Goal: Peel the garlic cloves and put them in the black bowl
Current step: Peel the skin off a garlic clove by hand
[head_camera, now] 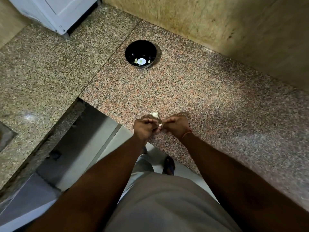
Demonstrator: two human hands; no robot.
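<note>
At the near edge of the granite counter [192, 91], just above where the slab drops away to the floor, we have both hands drawn together over a single garlic clove [160, 125], of which only a small pale sliver shows in the gap between them. Our left hand [145, 127] is curled around the clove from the left, fingers folded in and the thumb laid across the top, and our right hand [175, 126] meets it from the right with thumb and forefinger pinched narrow on what looks like the clove's end or a flap of its skin; which of the two it is, we cannot tell at this size. So the grip is tight on both sides, with the clove sitting between the fingertips, slightly nearer the left palm. Just beyond the knuckles, resting on the stone, lies another piece of garlic [154, 114], pale and unpeeled by the look of it, close to the left hand. The black bowl [140, 54] stands well apart, straight ahead and a little to the left, upright, with only its printed flower showing inside. We judge that the peeled clove must travel directly forward and away from us, and the left hand is marginally better lined up with the bowl
</note>
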